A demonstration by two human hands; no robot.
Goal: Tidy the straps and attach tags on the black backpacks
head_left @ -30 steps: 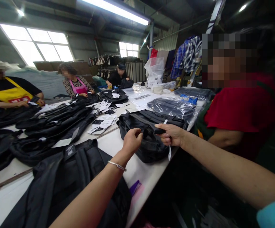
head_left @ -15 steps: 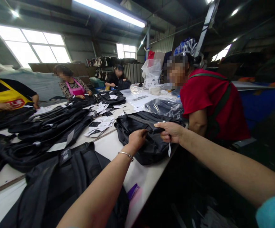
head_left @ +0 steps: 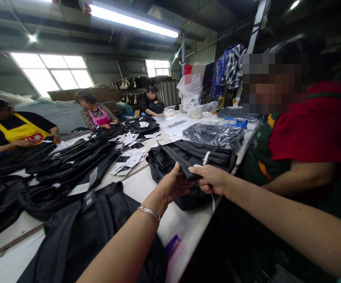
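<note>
A black bag (head_left: 188, 165) lies near the right edge of the white table (head_left: 147, 182), a white tag hanging from it. My left hand (head_left: 173, 184) is closed on the bag's near end, thumb up beside a black strap (head_left: 185, 167). My right hand (head_left: 210, 179) pinches the same strap end from the right, fingers curled around it. A silver bracelet sits on my left wrist.
Another black bag (head_left: 85, 232) lies under my left forearm. Piles of black bags (head_left: 70, 161) and scattered paper tags (head_left: 129, 155) cover the table's middle. Bagged items in clear plastic (head_left: 214, 135) sit beyond. A person in red (head_left: 306, 129) leans close on the right; several others sit across.
Both my hands have shifted a little along the strap, my left hand loosening from a fist to a thumb-up grip. The person in red has leaned closer.
</note>
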